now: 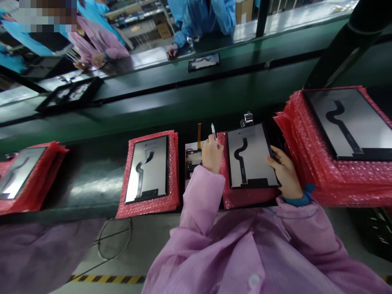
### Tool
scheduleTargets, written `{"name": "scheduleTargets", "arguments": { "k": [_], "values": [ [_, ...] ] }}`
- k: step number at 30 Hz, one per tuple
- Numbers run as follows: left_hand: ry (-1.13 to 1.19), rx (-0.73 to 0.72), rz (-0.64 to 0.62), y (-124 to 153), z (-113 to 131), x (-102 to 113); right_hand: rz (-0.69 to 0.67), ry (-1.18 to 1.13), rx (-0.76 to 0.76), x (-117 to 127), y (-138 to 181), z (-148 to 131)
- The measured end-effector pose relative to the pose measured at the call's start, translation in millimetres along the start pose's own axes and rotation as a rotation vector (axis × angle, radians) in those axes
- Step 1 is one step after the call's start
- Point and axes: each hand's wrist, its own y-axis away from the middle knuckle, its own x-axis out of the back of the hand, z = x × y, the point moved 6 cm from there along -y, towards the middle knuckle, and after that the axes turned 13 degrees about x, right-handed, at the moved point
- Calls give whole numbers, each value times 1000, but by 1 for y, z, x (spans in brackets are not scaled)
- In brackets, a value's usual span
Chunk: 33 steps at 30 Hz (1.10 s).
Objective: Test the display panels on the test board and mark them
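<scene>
My left hand is closed around a slim white pen-like tool, whose end points up and away from me. Beneath that hand lies a small device board with an orange flex cable, partly covered by my fingers. My right hand grips the right edge of a display panel, thumb on its grey back. A black curved ribbon cable is on that back. The panel lies over red bubble wrap and seems slightly tilted.
At right rises a tall stack of red bubble wrap topped by another panel. Leftward, a panel rests on red wrap. A metal clip-like piece sits behind my panel. The green conveyor carries a black tray; co-workers sit beyond.
</scene>
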Motion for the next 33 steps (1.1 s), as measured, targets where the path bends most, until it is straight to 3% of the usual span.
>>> {"name": "scheduleTargets", "arguments": {
  "k": [4,7,12,17,22,24,28,33],
  "values": [
    [-55,-20,-40,-1,9,-11,-13,255,184,5,-14,-4],
    [-76,-15,-61,-1,9,-13,-65,402,166,13,-20,-2],
    [-88,-20,-49,-3,8,-17,-62,294,99,20,-13,-13],
    [-109,-13,-36,-4,9,-20,-79,181,46,8,-5,-11],
    [-82,-16,-69,-4,9,-17,-131,358,35,0,-10,11],
    [-79,-14,-78,-3,9,-15,-164,586,136,-1,-9,4],
    [-75,-12,-81,-4,8,-17,-250,1078,472,-15,4,-42],
    [-28,-27,1,-6,4,-12,-542,1136,581,-63,-13,-69]
  ]
}}
